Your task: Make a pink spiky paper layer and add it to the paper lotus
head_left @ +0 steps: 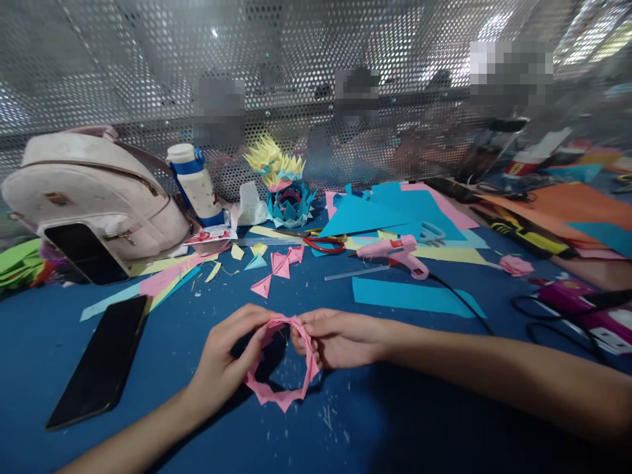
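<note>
A ring of folded pink paper point(283, 399) with pointed edges is held between my two hands, just above the blue table. My left hand point(228, 353) pinches its upper left part between thumb and fingers. On the other side my right hand point(340, 337) grips the upper right part, its fingertips partly hidden behind the paper. Beyond the hands lie several small folded pink paper pieces point(281, 264). A pink glue gun point(395, 252) rests on its side farther right, near a clear glue stick point(356, 272) and a blue paper strip point(415, 297).
A black phone point(101, 362) lies at left, and another phone point(86, 253) leans on a pale backpack point(99, 191). Behind stand a bottle point(194, 184) and a blue-and-yellow paper model point(290, 204). Red-handled scissors point(323, 243), blue sheets point(419, 210) and a purple power strip point(587, 313) lie around.
</note>
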Motion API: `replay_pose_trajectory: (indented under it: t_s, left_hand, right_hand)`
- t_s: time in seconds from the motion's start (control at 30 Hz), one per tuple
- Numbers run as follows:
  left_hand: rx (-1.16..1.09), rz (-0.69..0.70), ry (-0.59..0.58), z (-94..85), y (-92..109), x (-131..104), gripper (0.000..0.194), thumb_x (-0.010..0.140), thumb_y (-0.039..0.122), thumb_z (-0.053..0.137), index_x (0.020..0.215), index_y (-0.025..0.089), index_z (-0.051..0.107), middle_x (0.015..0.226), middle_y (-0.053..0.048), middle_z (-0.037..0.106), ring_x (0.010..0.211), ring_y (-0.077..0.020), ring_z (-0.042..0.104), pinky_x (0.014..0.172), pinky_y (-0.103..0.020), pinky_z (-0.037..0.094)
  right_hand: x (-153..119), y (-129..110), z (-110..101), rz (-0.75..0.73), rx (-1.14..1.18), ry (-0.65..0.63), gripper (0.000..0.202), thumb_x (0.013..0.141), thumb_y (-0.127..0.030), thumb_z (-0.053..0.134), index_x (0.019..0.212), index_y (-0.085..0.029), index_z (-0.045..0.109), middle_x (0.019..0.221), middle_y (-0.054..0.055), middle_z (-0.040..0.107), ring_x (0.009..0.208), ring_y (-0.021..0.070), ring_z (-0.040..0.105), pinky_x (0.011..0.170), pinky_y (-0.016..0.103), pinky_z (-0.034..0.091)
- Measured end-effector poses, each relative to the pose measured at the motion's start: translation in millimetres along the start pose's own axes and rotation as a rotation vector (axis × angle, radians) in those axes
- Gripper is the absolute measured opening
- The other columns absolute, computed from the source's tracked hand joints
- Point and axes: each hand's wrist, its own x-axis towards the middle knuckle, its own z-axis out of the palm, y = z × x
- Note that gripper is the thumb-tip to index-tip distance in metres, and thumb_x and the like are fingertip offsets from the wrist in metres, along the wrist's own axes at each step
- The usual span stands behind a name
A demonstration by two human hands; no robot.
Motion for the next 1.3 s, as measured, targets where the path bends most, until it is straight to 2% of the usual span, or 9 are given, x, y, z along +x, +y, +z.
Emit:
replay_pose_trajectory:
  t_s: [0.13,0.37,0.53,0.67,0.83,1.1,1.3]
  left_hand:
    - [0.044,0.005,0.018,0.7,-1,0,0.031,0.094,0.013,0.051,0.121,0.024,0.061,0.106,-0.005,0.065,0.095,-0.0159,0.061,0.081,-0.029,0.049]
    - [0.04,0.069,0.061,2.3,0,-2,0.017,0.088,0.012,0.06,0.103,0.02,0.064,0.097,-0.006,0.064,0.09,-0.0173,0.061,0.079,-0.031,0.05]
    - [0.086,0.123,0.11,3.5,4,-3,0.022,0.089,0.008,0.055,0.106,0.019,0.065,0.103,-0.008,0.062,0.096,-0.0186,0.06,0.083,-0.033,0.049]
    - [0.171,0.186,0.157,4.3,6,-4,0.025,0.088,0.007,0.056,0.108,0.02,0.065,0.106,-0.008,0.062,0.099,-0.0198,0.059,0.086,-0.034,0.048]
    - [0.219,0.268,0.123,3.2,5,-9,0.027,0.089,0.006,0.056,0.109,0.022,0.066,0.105,-0.008,0.063,0.098,-0.0205,0.059,0.084,-0.036,0.049]
    - [0.175,0.253,0.118,1.5,4,-7,0.031,0.089,0.0,0.053,0.106,0.021,0.067,0.101,-0.008,0.063,0.096,-0.0192,0.059,0.081,-0.034,0.05]
    - [0.193,0.267,0.119,1.3,0,-4,0.03,0.089,0.003,0.054,0.106,0.022,0.07,0.099,-0.008,0.065,0.095,-0.02,0.06,0.079,-0.035,0.051]
  right_hand:
    - [1,0,-2,-0.006,-0.021,0.011,0.028,0.078,-0.021,0.078,0.095,-0.008,0.059,0.075,0.0,0.057,0.067,0.0073,0.057,0.065,0.022,0.042]
    - [6,2,-4,-0.001,-0.069,-0.008,0.025,0.082,-0.021,0.075,0.098,-0.01,0.06,0.076,0.0,0.059,0.067,0.0068,0.059,0.066,0.02,0.049]
    - [5,4,1,-0.022,-0.061,0.02,0.025,0.08,-0.017,0.077,0.097,-0.01,0.06,0.072,-0.003,0.059,0.061,0.0036,0.058,0.063,0.016,0.05]
    - [4,4,3,-0.015,-0.075,0.006,0.029,0.079,-0.014,0.076,0.103,-0.008,0.06,0.074,-0.001,0.061,0.061,0.003,0.06,0.064,0.015,0.05]
    - [3,4,3,-0.028,-0.078,0.014,0.029,0.078,-0.015,0.077,0.1,-0.008,0.06,0.074,-0.001,0.062,0.063,0.004,0.062,0.065,0.015,0.049]
    - [1,4,0,-0.042,-0.093,0.029,0.023,0.078,-0.023,0.078,0.087,-0.01,0.062,0.068,0.0,0.062,0.061,0.0046,0.059,0.06,0.015,0.043]
    - [1,9,6,-0.082,-0.262,0.116,0.028,0.071,-0.025,0.083,0.087,-0.009,0.066,0.072,0.0,0.065,0.059,0.0035,0.057,0.057,0.015,0.042]
